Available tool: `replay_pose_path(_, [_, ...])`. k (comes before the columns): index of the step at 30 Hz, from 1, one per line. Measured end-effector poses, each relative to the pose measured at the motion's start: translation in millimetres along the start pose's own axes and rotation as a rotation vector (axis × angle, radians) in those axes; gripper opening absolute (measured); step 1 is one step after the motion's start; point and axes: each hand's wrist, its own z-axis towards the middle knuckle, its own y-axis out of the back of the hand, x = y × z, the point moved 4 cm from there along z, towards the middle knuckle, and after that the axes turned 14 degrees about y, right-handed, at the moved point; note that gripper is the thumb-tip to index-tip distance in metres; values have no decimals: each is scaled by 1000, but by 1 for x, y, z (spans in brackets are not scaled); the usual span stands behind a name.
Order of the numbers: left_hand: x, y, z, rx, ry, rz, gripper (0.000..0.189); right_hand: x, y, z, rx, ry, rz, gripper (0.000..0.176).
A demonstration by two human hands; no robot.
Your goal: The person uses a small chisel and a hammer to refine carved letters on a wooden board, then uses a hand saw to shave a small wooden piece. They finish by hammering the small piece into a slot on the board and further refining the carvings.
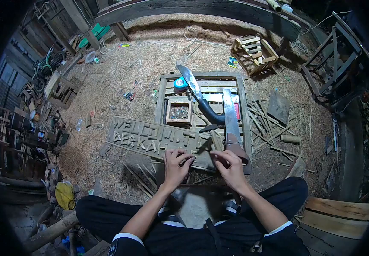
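A wooden board (127, 138) with raised letters of small wooden strips lies before me, reading WELCOM and BERKA in part. My left hand (177, 168) rests at its near edge, fingertips pinched at a small wooden strip (194, 156). My right hand (231, 170) is over the board's right end with fingers curled; what they hold, if anything, is hidden. A hammer (214, 138) lies just beyond it, handle reaching the fingers. Beside that hand is a saw (230, 113) with a brown handle. Farther off lie a machete (189, 80), a blue tape measure (180, 83) and a small box (179, 122) of metal bits.
Under the tools is a slatted wooden platform (241, 87). Sticks and offcuts (261, 119) litter the right side. A slatted crate (255, 53) sits farther back, and a wooden frame (336, 59) stands at far right. Wood shavings (150, 64) cover the ground. A thick beam (184, 12) crosses the back.
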Motion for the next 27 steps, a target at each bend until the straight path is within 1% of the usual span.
replay_pose_path(1, [0, 0, 0, 2, -5, 7, 14, 2, 0, 0, -12, 49, -20, 43])
replay_pose_path(2, [-1, 0, 0, 4, -9, 14, 15, 3, -2, 0, -11, 49, -20, 43])
replay_pose_path(4, [-2, 1, -1, 1, -14, 14, 15, 6, -5, -1, -133, -46, 173, 53])
replay_pose_path(5, [-3, 1, -1, -3, -18, 14, 16, 4, -4, -3, -131, -45, 173, 53])
replay_pose_path(7, [-2, 1, -1, -12, -28, 9, 17, 2, -6, -5, 92, 45, -13, 55])
replay_pose_path(8, [-2, 1, -2, -19, -41, 5, 17, 2, -6, -7, 96, 48, -12, 55])
replay_pose_path(10, [-2, 2, -2, -29, -45, 6, 18, 9, -6, -9, 192, 82, -119, 44])
replay_pose_path(11, [-2, 2, -2, -34, -54, 6, 19, 7, -6, -10, 239, 112, -128, 41])
replay_pose_path(15, [-1, 2, -2, -23, -71, 20, 21, 16, -6, -11, 292, 57, -167, 45])
replay_pose_path(17, [-2, 2, -2, -21, -81, 17, 22, 18, -7, -15, 221, 143, -152, 47])
replay_pose_path(18, [0, 1, -1, -23, -79, 17, 22, 18, -7, -16, 223, 144, -151, 47])
replay_pose_path(20, [2, 0, -2, -49, -99, 17, 21, 14, -10, -20, 377, 66, -267, 48])
replay_pose_path(21, [0, 0, -2, -49, -96, 17, 21, 14, -10, -21, 379, 65, -266, 48])
replay_pose_path(23, [-3, 3, -2, -47, -100, 6, 19, 18, -8, -19, 272, 122, -194, 47])
replay_pose_path(27, [-3, 3, -3, -49, -103, 1, 19, 21, -5, -18, 232, 148, -209, 47])
